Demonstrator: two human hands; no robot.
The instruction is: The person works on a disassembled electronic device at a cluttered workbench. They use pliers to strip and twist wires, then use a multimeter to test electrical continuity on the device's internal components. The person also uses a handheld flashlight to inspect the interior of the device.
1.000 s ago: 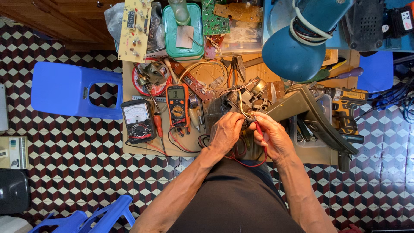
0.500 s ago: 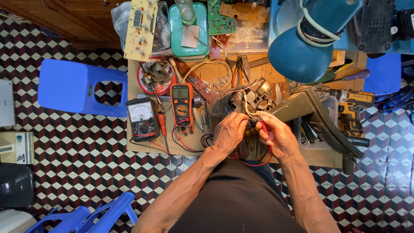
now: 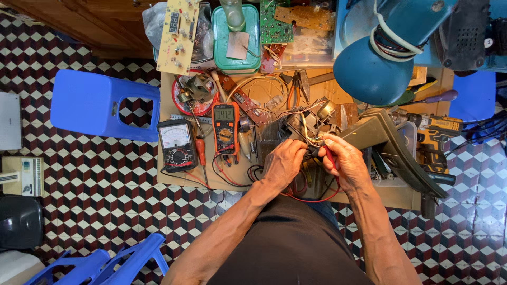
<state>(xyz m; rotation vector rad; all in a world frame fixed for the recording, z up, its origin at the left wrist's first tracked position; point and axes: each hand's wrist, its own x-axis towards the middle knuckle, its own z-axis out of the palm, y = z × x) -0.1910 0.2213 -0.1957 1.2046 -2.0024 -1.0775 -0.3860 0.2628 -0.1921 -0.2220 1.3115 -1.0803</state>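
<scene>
Looking down from the head view, the left hand is clenched on a dark electrical unit lying on the worktop, while the right hand pinches a red probe at its tangled wires. An orange meter just left shows a reading, so testing looks under way; the unit lies open, nothing reassembled yet.

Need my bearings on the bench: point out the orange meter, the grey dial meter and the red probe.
orange meter [image 3: 225,128], head view, on its dial knob.
grey dial meter [image 3: 176,143], head view, mid face.
red probe [image 3: 329,157], head view, on its shaft at the right hand.
</scene>
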